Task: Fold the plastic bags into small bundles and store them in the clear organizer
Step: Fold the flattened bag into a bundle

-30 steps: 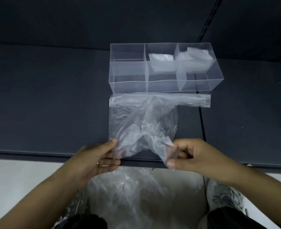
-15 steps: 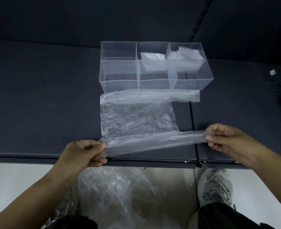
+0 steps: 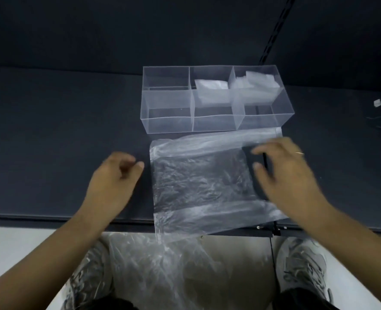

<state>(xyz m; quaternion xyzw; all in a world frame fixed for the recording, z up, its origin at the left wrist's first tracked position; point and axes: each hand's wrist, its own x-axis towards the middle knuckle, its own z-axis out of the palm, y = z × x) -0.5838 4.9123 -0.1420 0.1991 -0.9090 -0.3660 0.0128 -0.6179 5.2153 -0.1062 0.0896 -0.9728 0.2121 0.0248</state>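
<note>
The plastic bag (image 3: 198, 182) lay flat just right of my loosely curled, empty left grip (image 3: 115, 182) and partly under my blurred right grip (image 3: 283, 173); the clear organizer (image 3: 167, 121) stood beyond both.

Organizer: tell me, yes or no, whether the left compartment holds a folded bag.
No: the organizer shows nothing in its left compartment; only the middle bundle and right bundle are stored.

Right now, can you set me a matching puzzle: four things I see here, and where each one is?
Things:
1. flat bag
2. folded bundle
3. left hand
4. loose bag heap

Places:
A. below the table edge
B. inside the clear organizer
C. over bare table, beside the flat bag
D. spread in front of the organizer

Pairs: 1-D, 2-B, 3-C, 4-A.
</note>
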